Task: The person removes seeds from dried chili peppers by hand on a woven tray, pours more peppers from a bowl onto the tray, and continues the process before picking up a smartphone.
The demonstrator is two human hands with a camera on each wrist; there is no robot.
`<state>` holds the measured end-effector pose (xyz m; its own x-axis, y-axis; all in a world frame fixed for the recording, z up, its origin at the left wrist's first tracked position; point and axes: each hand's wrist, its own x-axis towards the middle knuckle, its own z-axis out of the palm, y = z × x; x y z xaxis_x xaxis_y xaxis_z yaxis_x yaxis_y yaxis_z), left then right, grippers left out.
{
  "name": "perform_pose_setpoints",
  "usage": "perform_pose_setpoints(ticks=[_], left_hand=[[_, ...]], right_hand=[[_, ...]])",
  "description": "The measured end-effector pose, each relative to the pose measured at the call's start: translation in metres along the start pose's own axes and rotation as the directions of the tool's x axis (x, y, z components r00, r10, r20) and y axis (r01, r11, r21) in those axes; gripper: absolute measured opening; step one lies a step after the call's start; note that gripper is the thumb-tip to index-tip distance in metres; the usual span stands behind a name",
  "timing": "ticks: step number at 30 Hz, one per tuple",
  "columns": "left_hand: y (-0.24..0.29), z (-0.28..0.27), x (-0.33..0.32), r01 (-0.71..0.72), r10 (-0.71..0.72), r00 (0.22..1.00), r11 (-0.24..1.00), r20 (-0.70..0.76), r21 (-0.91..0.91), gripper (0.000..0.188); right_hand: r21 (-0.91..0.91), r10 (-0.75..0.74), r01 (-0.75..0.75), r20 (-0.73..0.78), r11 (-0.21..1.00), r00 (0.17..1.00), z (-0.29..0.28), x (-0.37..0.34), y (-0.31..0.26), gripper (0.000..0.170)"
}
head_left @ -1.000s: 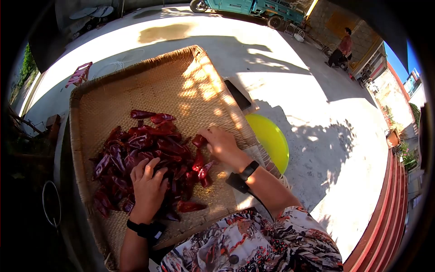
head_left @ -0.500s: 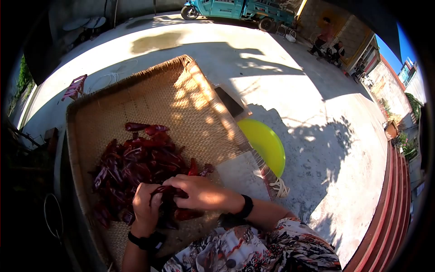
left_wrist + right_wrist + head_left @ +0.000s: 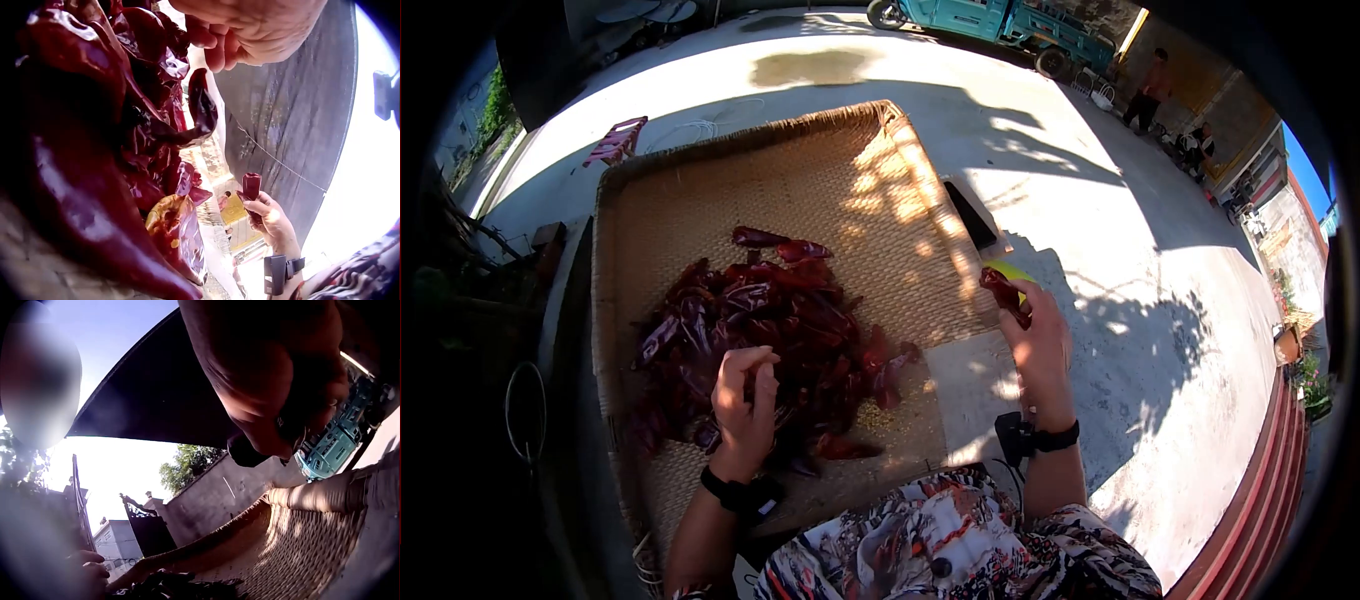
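Observation:
Dark red dried peppers (image 3: 750,310) lie heaped in the left and lower part of a square woven basket (image 3: 730,190). My right hand (image 3: 1043,355) grips a red pepper (image 3: 1005,295) past the basket's right edge, above a yellow-green round item (image 3: 1012,272) that it partly covers. Over the heap's near side is my left hand (image 3: 745,405), its fingers curled with nothing seen in them. The left wrist view shows that hand (image 3: 256,28) close above the peppers (image 3: 150,37), and the right hand (image 3: 275,222) farther off holding its pepper (image 3: 252,185).
A dark flat object (image 3: 970,215) lies outside the basket's right edge. Beyond the basket are a pink folding stool (image 3: 616,142) and a teal three-wheeled vehicle (image 3: 975,18). Two people are at the back right, one of them standing (image 3: 1150,92). Red steps (image 3: 1250,490) run along the right.
My right hand has moved from beside the left hand out over the basket's right edge, with a pepper in its grip. The left hand has come away from the pepper both hands were at.

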<state>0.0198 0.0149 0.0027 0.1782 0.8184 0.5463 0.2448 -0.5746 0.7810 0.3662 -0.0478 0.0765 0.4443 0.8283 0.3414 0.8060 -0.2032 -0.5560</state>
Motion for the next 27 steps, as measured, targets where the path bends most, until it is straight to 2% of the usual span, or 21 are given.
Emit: perform_pose_setpoints(ticks=[1, 2, 4, 6, 7, 8, 9, 12, 13, 16, 17, 18, 20, 23, 26, 27], left_hand=[[0.006, -0.002, 0.004, -0.021, 0.023, 0.999, 0.998, -0.031, 0.065, 0.016], [0.004, -0.004, 0.003, -0.047, 0.052, 0.998, 0.994, -0.047, 0.100, 0.015], [0.006, -0.005, 0.006, 0.001, 0.008, 0.998, 0.990, -0.058, 0.143, 0.017], [0.008, -0.005, 0.009, 0.001, 0.016, 0.997, 0.976, -0.078, 0.216, 0.021], [0.005, -0.005, 0.009, -0.013, 0.046, 0.995, 0.943, -0.091, 0.332, 0.026], [-0.002, -0.004, 0.007, 0.034, -0.001, 0.995, 0.944, -0.101, 0.327, 0.028], [-0.003, -0.004, 0.007, 0.039, 0.003, 0.995, 0.916, -0.104, 0.399, 0.033], [-0.002, -0.005, 0.009, 0.035, 0.009, 0.997, 0.836, -0.077, 0.548, 0.049], [-0.002, -0.006, 0.010, 0.031, 0.008, 0.998, 0.810, -0.064, 0.586, 0.055], [0.002, -0.005, 0.012, 0.019, -0.044, 0.999, 0.803, 0.028, 0.596, 0.065], [0.002, -0.002, 0.012, 0.001, -0.024, 0.999, 0.781, 0.029, 0.625, 0.066], [0.001, -0.002, 0.011, -0.011, -0.008, 1.000, 0.785, 0.028, 0.619, 0.062], [-0.001, -0.002, 0.009, -0.034, 0.023, 0.999, 0.793, 0.025, 0.608, 0.054], [0.002, -0.001, 0.010, -0.079, 0.088, 0.996, 0.836, 0.010, 0.543, 0.040], [0.007, -0.002, 0.011, -0.155, 0.151, 0.988, 0.878, 0.044, 0.453, 0.032], [0.005, -0.003, 0.011, -0.185, 0.166, 0.983, 0.889, 0.081, 0.418, 0.032]], right_hand=[[-0.058, 0.035, -0.034, 0.012, 0.998, 0.999, 0.000, 0.002, 0.020, 0.048], [-0.141, 0.148, -0.141, 0.045, 0.980, 0.988, -0.001, 0.004, 0.034, 0.055], [-0.156, 0.207, -0.196, 0.062, 0.968, 0.976, 0.000, 0.002, 0.040, 0.059], [-0.124, 0.202, -0.186, 0.138, 0.975, 0.970, -0.003, 0.000, 0.037, 0.053], [-0.138, 0.151, -0.134, 0.125, 0.981, 0.981, -0.001, 0.003, 0.041, 0.051], [-0.154, 0.102, -0.084, 0.110, 0.985, 0.989, 0.000, 0.005, 0.045, 0.048], [-0.172, 0.052, -0.035, 0.094, 0.985, 0.994, 0.001, 0.008, 0.049, 0.046], [-0.319, 0.069, -0.086, -0.063, 0.944, 0.996, 0.007, 0.029, 0.053, 0.043], [-0.344, 0.035, -0.064, -0.091, 0.937, 0.995, 0.010, 0.032, 0.051, 0.043], [-0.222, -0.213, 0.202, -0.028, 0.954, 0.977, 0.023, 0.026, 0.018, 0.046], [-0.058, -0.304, 0.313, 0.121, 0.948, 0.945, 0.026, 0.015, -0.001, 0.047], [0.122, -0.406, 0.388, 0.248, 0.914, 0.879, 0.032, 0.002, -0.018, 0.049], [0.186, -0.512, 0.490, 0.499, 0.851, 0.699, 0.049, -0.014, -0.032, 0.051], [0.270, -0.464, 0.380, 0.587, 0.885, 0.664, 0.079, -0.029, -0.035, 0.048], [0.240, -0.463, 0.403, 0.592, 0.883, 0.660, 0.076, -0.030, -0.034, 0.043], [0.281, -0.485, 0.396, 0.545, 0.874, 0.684, 0.073, -0.029, -0.034, 0.042]])
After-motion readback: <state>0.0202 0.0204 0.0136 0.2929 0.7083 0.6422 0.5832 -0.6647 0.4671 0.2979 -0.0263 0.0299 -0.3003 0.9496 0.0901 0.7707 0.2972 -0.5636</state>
